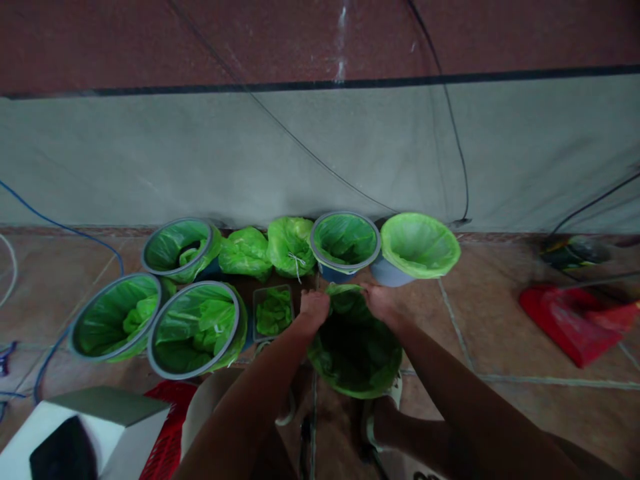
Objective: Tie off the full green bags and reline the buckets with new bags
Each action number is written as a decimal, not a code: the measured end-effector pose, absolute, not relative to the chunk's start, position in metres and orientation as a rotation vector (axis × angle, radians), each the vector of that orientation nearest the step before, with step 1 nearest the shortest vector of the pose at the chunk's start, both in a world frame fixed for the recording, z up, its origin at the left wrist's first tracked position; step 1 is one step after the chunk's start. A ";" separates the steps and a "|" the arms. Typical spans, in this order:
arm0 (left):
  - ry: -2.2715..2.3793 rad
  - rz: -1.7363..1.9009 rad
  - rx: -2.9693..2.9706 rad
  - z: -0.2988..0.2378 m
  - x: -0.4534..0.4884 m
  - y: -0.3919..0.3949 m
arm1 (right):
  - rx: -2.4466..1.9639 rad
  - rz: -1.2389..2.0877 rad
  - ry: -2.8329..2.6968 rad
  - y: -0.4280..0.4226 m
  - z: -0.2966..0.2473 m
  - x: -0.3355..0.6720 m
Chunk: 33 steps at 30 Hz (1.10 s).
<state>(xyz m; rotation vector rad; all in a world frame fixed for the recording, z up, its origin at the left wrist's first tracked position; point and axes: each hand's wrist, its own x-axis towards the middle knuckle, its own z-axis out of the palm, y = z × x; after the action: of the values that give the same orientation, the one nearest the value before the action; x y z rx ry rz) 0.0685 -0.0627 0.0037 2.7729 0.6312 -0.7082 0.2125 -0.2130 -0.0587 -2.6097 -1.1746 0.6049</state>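
A bin lined with a green plastic bag stands on the floor between my legs. My left hand is closed on the far left part of the bag's rim. Just to the right, my right hand grips the far right part of the same rim. Both sets of fingers curl over the plastic edge.
Several grey bins with green liners stand along the wall, one fully covered by its liner. Two tied green bags and a small tray of folded bags lie among them. A red dustpan lies right, a red basket lower left.
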 end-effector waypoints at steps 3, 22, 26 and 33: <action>0.688 -0.718 2.749 0.010 0.068 -0.061 | -2.507 0.555 -1.151 -0.219 -0.061 0.211; 0.605 -0.239 2.652 -0.019 0.099 -0.072 | -2.169 0.192 -1.094 -0.211 -0.061 0.213; 0.655 -0.244 2.612 -0.020 0.100 -0.072 | -2.169 0.025 -1.105 -0.215 -0.067 0.211; 0.776 -0.265 2.557 -0.020 0.104 -0.071 | -2.215 -0.001 -1.212 -0.230 -0.082 0.202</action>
<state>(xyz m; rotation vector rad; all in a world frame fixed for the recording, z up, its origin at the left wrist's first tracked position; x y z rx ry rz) 0.1038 -0.0705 -0.0196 2.5565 0.7757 -0.2646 0.2018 -0.2304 -0.0815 -2.2153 -1.2120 -0.0010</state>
